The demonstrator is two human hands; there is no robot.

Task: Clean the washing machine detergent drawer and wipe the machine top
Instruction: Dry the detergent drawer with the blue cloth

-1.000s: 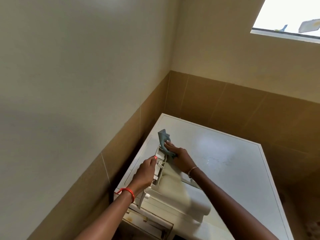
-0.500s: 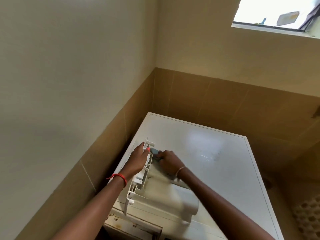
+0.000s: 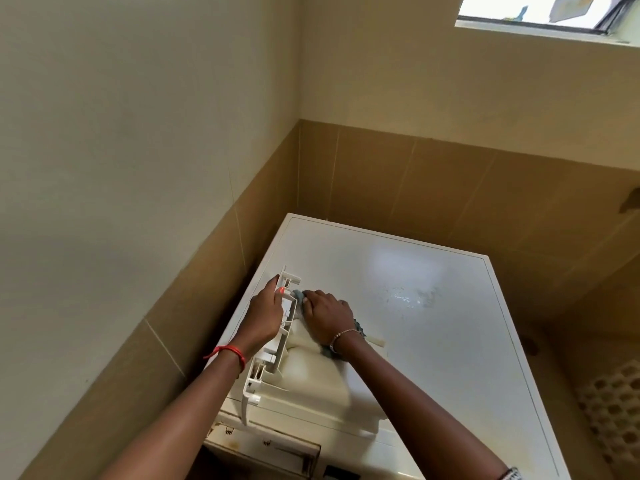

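the detergent drawer (image 3: 277, 355) lay pulled out on the washing machine top (image 3: 433, 323), near its left front edge. what its compartments held was hidden. the left hand (image 3: 265, 315) was closed around the drawer's far left rim. the right hand (image 3: 325, 315) pressed a blue cloth (image 3: 298, 295) into it, fingers curled. no writing was legible.

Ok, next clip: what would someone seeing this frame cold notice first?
The two hands meeting over the removed detergent drawer, which lies on the near left of the washing machine top. The left hand steadies its far end while the right hand presses a blue-grey cloth into it. Next, the wet smear glinting mid-top, and the bright window upper right.
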